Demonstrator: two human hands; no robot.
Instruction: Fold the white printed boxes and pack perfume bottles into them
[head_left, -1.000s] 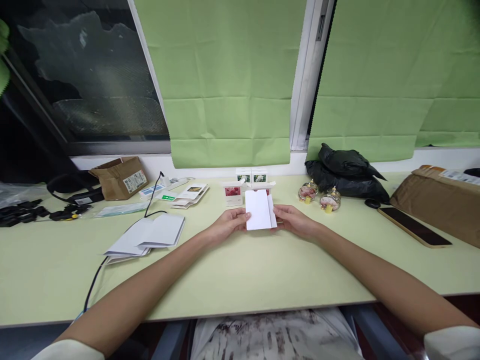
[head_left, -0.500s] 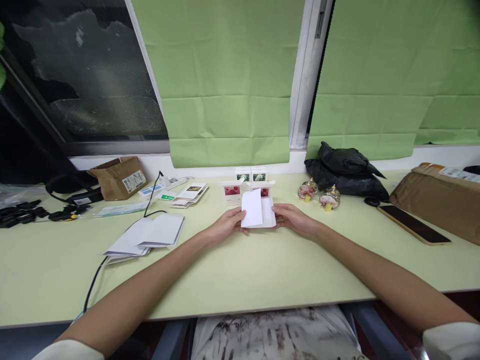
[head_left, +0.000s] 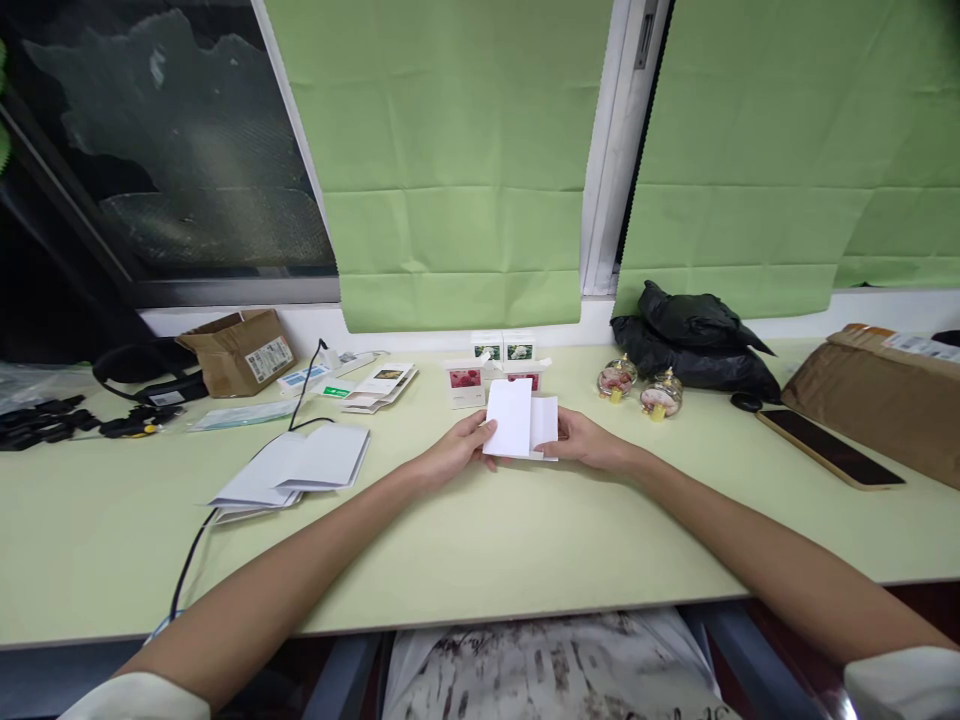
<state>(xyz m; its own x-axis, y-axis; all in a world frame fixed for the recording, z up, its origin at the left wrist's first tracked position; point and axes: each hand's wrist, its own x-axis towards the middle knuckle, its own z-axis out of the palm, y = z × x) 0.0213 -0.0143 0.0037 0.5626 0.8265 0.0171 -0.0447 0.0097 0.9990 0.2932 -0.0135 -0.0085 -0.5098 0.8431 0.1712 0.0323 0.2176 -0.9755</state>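
Observation:
A white folded card or flat carton (head_left: 519, 428) is held just above the pale green table (head_left: 465, 540) at its middle. My left hand (head_left: 454, 452) pinches its left edge, thumb on top. My right hand (head_left: 586, 444) grips its right edge from behind. The front panel stands up, tilted toward me, and a second white panel shows to its right. Just behind it stand small white boxes with red flower pictures (head_left: 466, 384).
A stack of white flat cards (head_left: 300, 468) lies to the left over a black cable (head_left: 196, 540). Behind are a cardboard box (head_left: 240, 352), leaflets (head_left: 381, 386), two small glass bottles (head_left: 639, 388), a black bag (head_left: 694, 340), a phone (head_left: 826, 448) and a brown parcel (head_left: 877, 394).
The white card has shifted in my hands: its panels were folded over and have spread apart again, with the right panel now showing wider. Both hands stay in place.

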